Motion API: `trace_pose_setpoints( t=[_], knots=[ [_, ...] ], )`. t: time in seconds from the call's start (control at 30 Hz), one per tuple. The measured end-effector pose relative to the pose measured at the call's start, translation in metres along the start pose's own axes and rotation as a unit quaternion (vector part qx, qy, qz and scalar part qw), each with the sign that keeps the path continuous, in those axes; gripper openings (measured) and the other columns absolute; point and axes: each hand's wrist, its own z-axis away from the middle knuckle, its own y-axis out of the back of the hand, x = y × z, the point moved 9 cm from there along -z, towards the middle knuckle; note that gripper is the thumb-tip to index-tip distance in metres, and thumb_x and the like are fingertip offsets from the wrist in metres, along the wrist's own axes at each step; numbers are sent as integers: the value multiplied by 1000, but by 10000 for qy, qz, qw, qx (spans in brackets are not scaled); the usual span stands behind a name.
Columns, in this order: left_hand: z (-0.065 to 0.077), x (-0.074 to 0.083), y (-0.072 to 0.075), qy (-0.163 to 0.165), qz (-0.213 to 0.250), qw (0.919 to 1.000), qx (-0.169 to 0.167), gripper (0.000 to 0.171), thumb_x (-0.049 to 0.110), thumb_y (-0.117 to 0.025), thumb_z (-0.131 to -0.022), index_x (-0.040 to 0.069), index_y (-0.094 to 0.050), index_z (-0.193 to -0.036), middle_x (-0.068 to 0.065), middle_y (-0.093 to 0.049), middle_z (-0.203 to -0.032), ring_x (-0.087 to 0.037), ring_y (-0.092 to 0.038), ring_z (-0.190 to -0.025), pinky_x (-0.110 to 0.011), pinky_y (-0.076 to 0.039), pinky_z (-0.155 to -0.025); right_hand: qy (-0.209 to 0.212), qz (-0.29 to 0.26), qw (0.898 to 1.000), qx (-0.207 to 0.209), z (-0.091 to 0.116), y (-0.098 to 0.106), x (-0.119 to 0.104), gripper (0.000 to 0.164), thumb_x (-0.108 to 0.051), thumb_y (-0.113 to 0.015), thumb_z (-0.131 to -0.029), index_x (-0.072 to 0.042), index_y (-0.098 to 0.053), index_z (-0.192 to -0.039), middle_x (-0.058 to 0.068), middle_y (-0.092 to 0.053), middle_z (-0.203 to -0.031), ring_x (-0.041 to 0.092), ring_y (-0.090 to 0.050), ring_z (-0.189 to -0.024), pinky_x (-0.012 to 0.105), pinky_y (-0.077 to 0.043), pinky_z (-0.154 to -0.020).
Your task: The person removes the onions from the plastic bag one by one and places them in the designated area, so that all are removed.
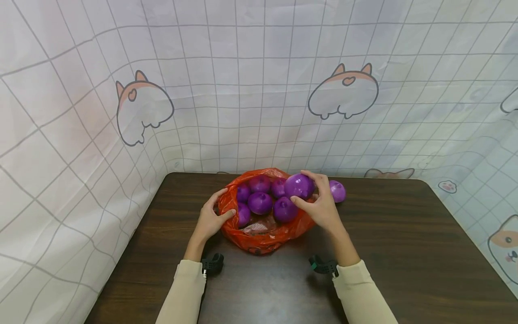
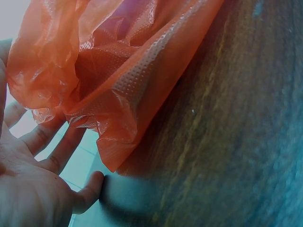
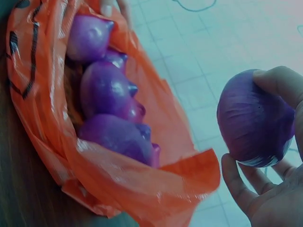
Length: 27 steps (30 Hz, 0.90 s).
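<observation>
An orange-red plastic bag [image 1: 259, 245] stands open on the table, with several red onions [image 1: 260, 203] inside it. My left hand [image 1: 210, 220] holds the bag's left rim, thumb over the edge and fingers along the outside. In the left wrist view, the fingers [image 2: 64, 149] go behind the crinkled plastic [image 2: 118, 85]. Over the bag's right side, my right hand [image 1: 323, 209] grips one red onion [image 1: 299, 186] between thumb and fingers. The right wrist view shows this held onion [image 3: 253, 120] raised apart from the bag, its skin finely streaked.
Another red onion [image 1: 337, 191] lies on the dark wooden table [image 1: 388, 252], just right of the bag and partly behind my right hand. A white gridded cloth [image 1: 251, 90] with animal drawings hangs behind the table and along its sides.
</observation>
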Motion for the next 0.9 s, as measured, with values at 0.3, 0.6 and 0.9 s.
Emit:
trace_pose_setpoints(
  t=[0.3, 0.6, 0.9],
  knots=[
    [1, 0, 0, -53, -7, 10000, 28, 70, 25, -81, -89, 28, -48, -151, -14, -60, -135, -32, -57, -117, -45, -56, -92, -49, 148, 9994, 315, -2, 26, 9, 71, -20, -82, -86, -22, -50, -149, 15, -39, -139, 27, -48, -121, 47, -52, -98],
    [1, -1, 1, -44, -25, 10000, 20, 70, 24, -80, -89, 28, -48, -151, -13, -60, -137, -33, -57, -119, -50, -56, -95, -109, 263, 9975, 651, -3, 50, 15, 72, -17, -82, -85, -21, -49, -149, 13, -40, -139, 22, -44, -117, 44, -51, -96],
    [0, -2, 0, -38, -42, 10000, 27, 70, 24, -81, -89, 28, -48, -151, -14, -60, -136, -33, -57, -119, -51, -55, -97, -361, 446, 9923, 1100, 2, 82, 23, 73, -17, -83, -85, -21, -49, -150, 13, -40, -139, 16, -42, -115, 33, -45, -96]
  ],
)
